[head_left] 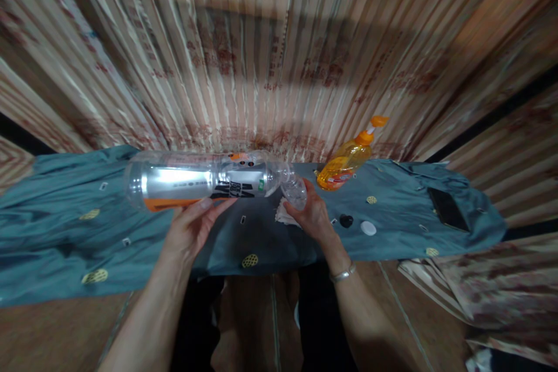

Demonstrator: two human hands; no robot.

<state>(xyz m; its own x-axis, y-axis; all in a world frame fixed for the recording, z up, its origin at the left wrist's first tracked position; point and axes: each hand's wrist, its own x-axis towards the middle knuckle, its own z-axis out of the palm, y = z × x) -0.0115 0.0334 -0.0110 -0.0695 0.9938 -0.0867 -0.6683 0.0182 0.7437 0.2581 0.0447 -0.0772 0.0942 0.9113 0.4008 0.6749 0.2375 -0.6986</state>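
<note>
A large clear plastic bottle (192, 180) with a silver, black and orange label is held level above the cloth, its neck to the right. My left hand (194, 224) grips it from below, fingers partly hidden behind it. My right hand (314, 212) is wrapped round a small clear plastic container (295, 190), tilted, its upper end meeting the large bottle's mouth. Whether liquid passes between them I cannot tell. Behind the right hand lies a crumpled whitish cloth or tissue (284, 213). Close to that hand are a black cap (346, 221) and a white round cap (368, 228).
An orange pump bottle (344, 161) of yellow liquid stands at the back right. A dark phone (448, 209) lies at the right end of the table's green patterned cloth (143, 256). A pleated curtain (261, 70) hangs right behind the table.
</note>
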